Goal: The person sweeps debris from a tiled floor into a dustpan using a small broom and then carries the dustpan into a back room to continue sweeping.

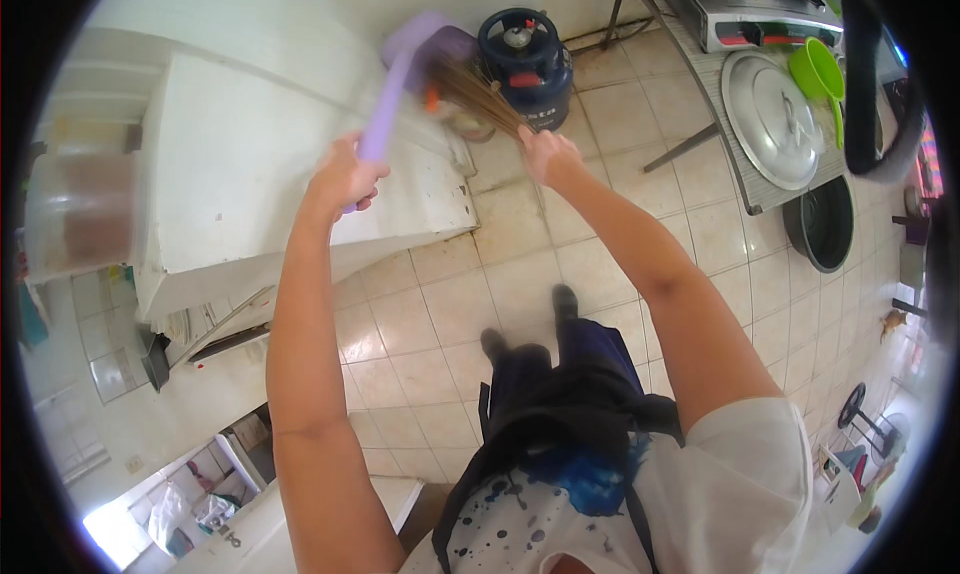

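Note:
My left hand (351,170) is closed around the handle of a purple plastic dustpan (386,105), whose raised pan end is blurred near the wall. My right hand (547,152) grips a stick broom (484,98) of thin brown bristles. The broom's far end reaches to the dustpan's pan, where the two overlap. Beneath and beside them, blurred orange and pale items show near the corner; I cannot tell what they are. A dark blue gas cylinder (525,71) stands just right of the dustpan, behind the broom.
A white cabinet (247,154) fills the left. At right, a table (697,79) holds a gas stove (772,30), a metal lid (772,120) and a green dipper (816,68). A dark basin (821,225) is by the table's edge. Tiled floor (517,274) lies around my feet.

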Demonstrator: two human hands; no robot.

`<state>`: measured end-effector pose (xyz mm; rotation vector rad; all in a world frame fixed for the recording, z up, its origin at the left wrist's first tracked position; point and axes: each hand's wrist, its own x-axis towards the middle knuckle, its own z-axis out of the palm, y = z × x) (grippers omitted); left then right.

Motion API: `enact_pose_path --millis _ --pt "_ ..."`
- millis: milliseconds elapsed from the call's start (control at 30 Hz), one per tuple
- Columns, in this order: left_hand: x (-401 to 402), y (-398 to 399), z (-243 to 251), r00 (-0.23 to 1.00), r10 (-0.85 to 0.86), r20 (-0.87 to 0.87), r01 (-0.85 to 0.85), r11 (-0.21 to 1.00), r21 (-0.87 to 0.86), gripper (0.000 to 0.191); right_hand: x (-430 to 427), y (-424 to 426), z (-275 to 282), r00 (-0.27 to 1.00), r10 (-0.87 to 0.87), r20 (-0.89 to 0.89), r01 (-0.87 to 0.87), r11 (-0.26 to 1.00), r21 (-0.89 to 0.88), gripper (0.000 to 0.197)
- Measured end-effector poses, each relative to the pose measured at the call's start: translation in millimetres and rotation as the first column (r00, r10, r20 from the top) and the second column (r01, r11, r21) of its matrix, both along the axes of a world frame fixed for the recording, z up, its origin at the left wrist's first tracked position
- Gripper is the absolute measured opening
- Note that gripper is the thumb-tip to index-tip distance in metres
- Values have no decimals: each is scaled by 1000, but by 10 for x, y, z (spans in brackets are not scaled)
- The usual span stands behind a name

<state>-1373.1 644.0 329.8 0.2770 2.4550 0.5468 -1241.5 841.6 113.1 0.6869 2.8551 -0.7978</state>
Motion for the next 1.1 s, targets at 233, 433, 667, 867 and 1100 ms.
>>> enact_pose_path --millis 233,433,667,867,1100 --pt "-489 125 207 972 21 233 -55 989 137 22 266 -26 -30 999 46 -12 -45 998 35 32" --pt "-475 509 415 988 -140 68 152 964 -216 12 470 -24 75 995 65 76 -66 998 1 43" --pt "-546 645 406 972 -60 228 85 991 -101 11 553 -29 49 995 65 72 -66 998 9 51" --pt "-66 447 90 964 14 267 -31 998 59 11 693 74 109 999 13 53 -13 1000 -3 44" --pt "881 439 -779 971 218 101 -236 943 233 33 631 29 18 997 -44 64 49 996 -78 37"
